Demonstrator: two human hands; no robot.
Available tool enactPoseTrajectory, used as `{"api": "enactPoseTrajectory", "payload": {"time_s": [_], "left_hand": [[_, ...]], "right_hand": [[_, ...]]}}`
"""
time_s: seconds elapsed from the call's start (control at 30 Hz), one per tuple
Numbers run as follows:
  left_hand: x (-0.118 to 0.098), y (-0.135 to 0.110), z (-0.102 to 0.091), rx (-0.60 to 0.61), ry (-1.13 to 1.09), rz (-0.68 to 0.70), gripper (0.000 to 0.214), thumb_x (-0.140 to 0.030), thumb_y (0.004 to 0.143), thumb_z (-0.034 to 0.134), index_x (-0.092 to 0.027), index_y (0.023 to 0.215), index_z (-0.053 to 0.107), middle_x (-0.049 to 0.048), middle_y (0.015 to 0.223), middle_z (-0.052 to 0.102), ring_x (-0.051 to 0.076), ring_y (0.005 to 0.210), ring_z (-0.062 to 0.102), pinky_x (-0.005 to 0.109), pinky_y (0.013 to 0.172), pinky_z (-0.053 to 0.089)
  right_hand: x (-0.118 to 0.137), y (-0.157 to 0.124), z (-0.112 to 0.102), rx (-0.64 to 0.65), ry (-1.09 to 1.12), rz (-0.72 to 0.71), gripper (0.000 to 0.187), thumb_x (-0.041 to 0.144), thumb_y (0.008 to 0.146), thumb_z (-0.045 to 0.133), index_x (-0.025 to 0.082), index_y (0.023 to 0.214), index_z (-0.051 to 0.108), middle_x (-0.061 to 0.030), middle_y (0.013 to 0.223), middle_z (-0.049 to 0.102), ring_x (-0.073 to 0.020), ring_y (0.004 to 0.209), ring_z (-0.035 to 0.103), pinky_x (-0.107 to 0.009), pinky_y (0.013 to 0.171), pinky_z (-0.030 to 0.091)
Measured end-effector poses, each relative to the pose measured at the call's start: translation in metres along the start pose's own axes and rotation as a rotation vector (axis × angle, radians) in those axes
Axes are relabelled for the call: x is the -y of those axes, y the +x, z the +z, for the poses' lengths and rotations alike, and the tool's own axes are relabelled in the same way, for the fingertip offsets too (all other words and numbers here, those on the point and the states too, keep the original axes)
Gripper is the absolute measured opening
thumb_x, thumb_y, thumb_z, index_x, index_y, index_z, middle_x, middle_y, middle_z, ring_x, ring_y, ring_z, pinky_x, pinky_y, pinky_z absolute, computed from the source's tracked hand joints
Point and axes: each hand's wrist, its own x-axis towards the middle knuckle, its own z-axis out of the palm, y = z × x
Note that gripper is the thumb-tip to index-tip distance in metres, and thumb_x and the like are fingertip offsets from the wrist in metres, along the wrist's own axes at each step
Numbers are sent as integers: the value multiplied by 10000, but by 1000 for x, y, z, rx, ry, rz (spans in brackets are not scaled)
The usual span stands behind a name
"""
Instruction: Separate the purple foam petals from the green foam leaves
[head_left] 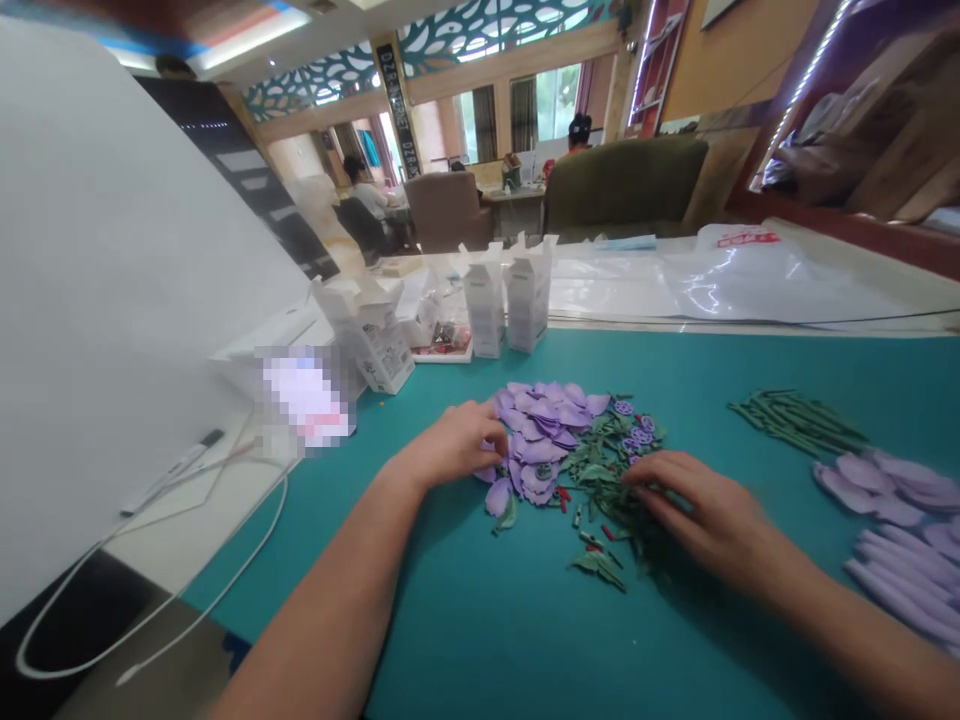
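Note:
My left hand (466, 437) curls its fingers at the left edge of a pile of light purple petals (541, 425), closed against them. At the pile's right side lie green leaves (596, 465), and my right hand (686, 500) reaches into these with fingers pressed together. What its fingertips hold is hidden. Small purple openwork rings (637, 438) sit just beyond the right fingertips. Between and below the hands, small red pieces (564, 497) and short green pieces (591, 540) are scattered. A loose green leaf piece (600, 570) lies nearest me.
On the right of the green mat (487, 640) are green stems (799, 420), larger purple petals (885, 485) and purple rolled strips (900, 580). White boxes (529, 300) stand along the back. A blurred phone (307, 400), a marker (172, 472) and a white cable (255, 555) lie left.

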Motion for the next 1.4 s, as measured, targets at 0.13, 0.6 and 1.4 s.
{"api": "enactPoseTrajectory", "payload": {"time_s": [0.13, 0.6, 1.4], "left_hand": [[-8, 1, 6, 44, 63, 37, 124, -184, 826, 632, -260, 873, 717, 23, 960, 620, 217, 990, 554, 315, 795, 394], [-21, 4, 13, 37, 250, 19, 118, -112, 793, 571, -210, 795, 638, 47, 955, 620, 228, 941, 547, 337, 729, 360], [-20, 4, 16, 53, 260, 30, 178, -54, 780, 523, -202, 801, 619, 51, 943, 608, 225, 938, 541, 331, 738, 343]], "right_hand": [[5, 0, 6, -29, 11, -15, 234, 260, 948, 403, 247, 929, 636, -87, 946, 687, -227, 874, 643, -356, 730, 526], [14, 0, 14, -22, -6, -110, 219, 160, 947, 397, 201, 906, 608, -92, 923, 678, -208, 844, 598, -360, 764, 457], [9, 0, 17, -31, -19, -126, 219, 189, 961, 398, 198, 893, 606, -83, 904, 676, -210, 824, 590, -350, 738, 425]]}}
